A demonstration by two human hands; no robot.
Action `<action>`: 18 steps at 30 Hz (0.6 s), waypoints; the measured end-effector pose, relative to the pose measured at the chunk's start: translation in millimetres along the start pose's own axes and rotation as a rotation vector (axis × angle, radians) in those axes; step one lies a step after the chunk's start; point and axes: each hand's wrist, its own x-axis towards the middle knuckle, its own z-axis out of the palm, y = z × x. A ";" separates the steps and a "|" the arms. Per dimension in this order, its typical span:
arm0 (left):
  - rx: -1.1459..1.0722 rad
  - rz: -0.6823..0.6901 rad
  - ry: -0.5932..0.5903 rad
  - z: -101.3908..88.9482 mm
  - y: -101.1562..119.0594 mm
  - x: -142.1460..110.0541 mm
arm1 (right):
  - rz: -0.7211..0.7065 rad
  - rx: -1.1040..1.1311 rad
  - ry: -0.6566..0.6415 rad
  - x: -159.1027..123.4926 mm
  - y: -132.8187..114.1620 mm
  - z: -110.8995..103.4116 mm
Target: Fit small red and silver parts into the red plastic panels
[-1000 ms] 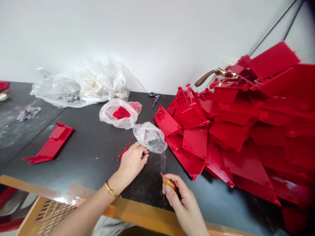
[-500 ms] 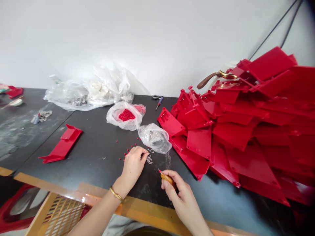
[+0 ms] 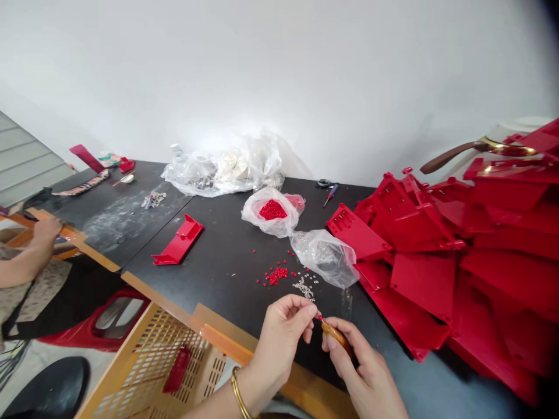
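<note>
My right hand (image 3: 362,366) is shut on a small orange-handled tool (image 3: 334,336) with a thin red tip. My left hand (image 3: 283,331) has its fingertips pinched together right at that tip; whatever they hold is too small to see. Just beyond my hands, on the black table (image 3: 209,291), lie scattered silver rings (image 3: 304,286) and a cluster of red beads (image 3: 276,275). A clear bag of metal parts (image 3: 325,259) sits beside the rings, and a bag of red beads (image 3: 271,212) lies behind it.
A large heap of red plastic panels (image 3: 437,262) fills the right side. A red plastic bracket (image 3: 178,241) lies on the table, and an orange mesh basket (image 3: 152,366) stands at the near edge. Another person's hand (image 3: 46,233) rests at far left.
The view has swung, shifting everything to the right. My left hand has left the beads and rings and come together with the tool's tip, uncovering the rings.
</note>
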 end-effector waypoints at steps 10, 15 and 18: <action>0.248 0.149 0.024 -11.5 -4.7 -4.6 | -0.089 -0.030 0.045 1.3 -24.3 2.5; 0.394 0.348 0.008 -16.7 -6.8 -7.5 | -0.092 -0.005 0.044 -0.4 -27.9 2.6; 0.293 0.306 -0.042 -15.1 -8.1 -6.8 | -0.126 0.057 0.026 -2.2 -30.4 1.3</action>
